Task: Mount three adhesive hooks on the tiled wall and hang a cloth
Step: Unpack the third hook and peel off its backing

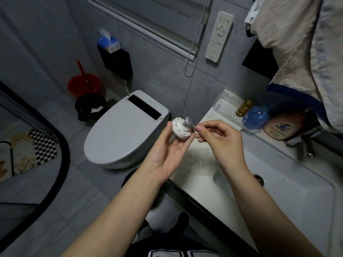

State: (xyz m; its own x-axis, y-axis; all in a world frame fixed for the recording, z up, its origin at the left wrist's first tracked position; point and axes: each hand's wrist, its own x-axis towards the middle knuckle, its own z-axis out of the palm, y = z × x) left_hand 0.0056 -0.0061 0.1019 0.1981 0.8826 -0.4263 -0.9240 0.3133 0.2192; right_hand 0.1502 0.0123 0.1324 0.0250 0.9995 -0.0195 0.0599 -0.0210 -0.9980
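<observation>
While the hook (pixel 181 129) is off the wall, mounting hasn't started as far as I can see: left hand (pixel 171 145) grip is fingers curled up round the white disc, right hand (pixel 220 138) grip is a fingertip pinch at its edge, probably peeling the backing film. No hooks visible on the tiled wall (pixel 163 62) beyond the grip. Cloth (pixel 300 52) hangs up right of it, over the worktop (pixel 204 182). All three mounts plus hanging look left to do

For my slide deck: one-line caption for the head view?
Left hand holds a round white adhesive hook while the right hand pinches at its edge, above the sink counter.
</observation>
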